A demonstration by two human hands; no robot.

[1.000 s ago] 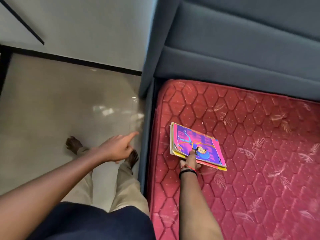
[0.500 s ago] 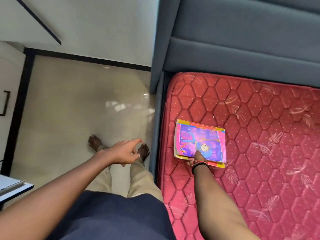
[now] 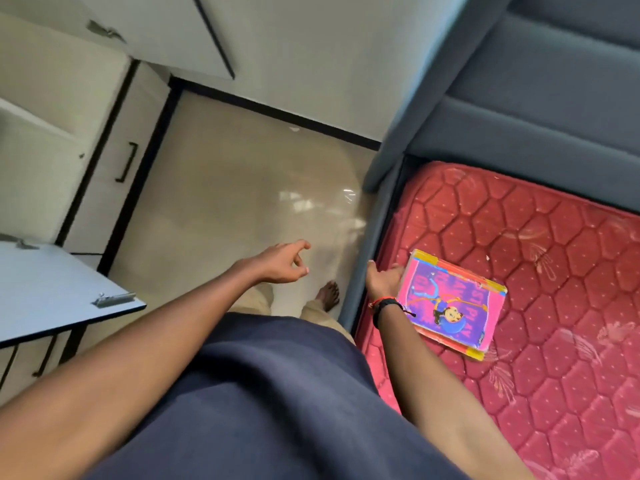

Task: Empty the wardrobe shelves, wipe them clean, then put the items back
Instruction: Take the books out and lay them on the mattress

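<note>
A pink and purple cartoon-cover book (image 3: 457,299), on top of a thin stack with yellow and red edges, lies on the red quilted mattress (image 3: 554,271). My right hand (image 3: 382,280) hovers at the book's left edge, fingers loose, holding nothing; a dark band circles its wrist. My left hand (image 3: 282,263) hangs over the floor with fingers loosely curled and empty. At the left stand the white wardrobe doors (image 3: 114,174) with black handles.
A grey padded headboard (image 3: 536,109) rises behind the mattress. An open white door panel (image 3: 52,289) with a metal hinge juts out at the lower left. Glossy beige floor (image 3: 225,202) lies between wardrobe and bed; my bare feet stand on it.
My right hand has let go of the book stack, which now rests on the mattress. The view has swung left, bringing the wardrobe doors and the open panel into sight.
</note>
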